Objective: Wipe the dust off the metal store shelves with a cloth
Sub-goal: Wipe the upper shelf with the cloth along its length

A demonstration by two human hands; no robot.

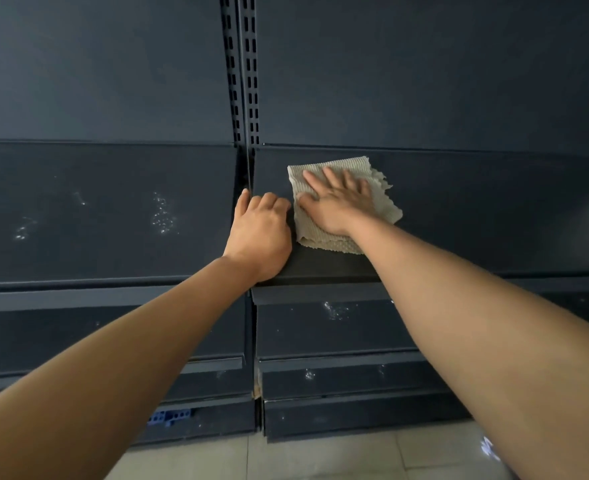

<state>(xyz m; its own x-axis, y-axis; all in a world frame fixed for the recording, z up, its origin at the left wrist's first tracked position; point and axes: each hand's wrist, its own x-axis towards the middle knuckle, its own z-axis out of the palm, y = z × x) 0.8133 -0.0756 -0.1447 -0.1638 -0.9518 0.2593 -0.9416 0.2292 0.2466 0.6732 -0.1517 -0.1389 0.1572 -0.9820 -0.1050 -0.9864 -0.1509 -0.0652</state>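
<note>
A: So, what does the head view show?

B: Two bare forearms reach up from the near corners toward a dark metal shelf (493, 209) on the right side of a store rack. The right hand (338, 202) lies flat on a beige, waffle-textured cloth (384, 206). Its fingers are straight and spread, pressing the cloth down on the shelf top.

A: Where exactly is the cloth?

B: It is toward the left end of that right-hand shelf, between the front lip and the back panel (424, 64), a little closer to the far side. Its frayed right edge sticks out past the fingers, and its near edge shows beneath the wrist.

A: And the left hand?

B: The left hand (260, 230) rests just beside the cloth, at the shelf's left end. Its fingers are curled under with the knuckles up. The thumb points at the gap beside the slotted upright (244, 81). I cannot tell whether it clamps the shelf's edge or holds nothing.

A: What else is there?

B: A matching left shelf (95, 244) carries pale dusty smudges (163, 216). Below, more lower shelves (338, 334) step down toward light floor tiles (320, 452). A small blue perforated piece (170, 417) shows low on the left.
</note>
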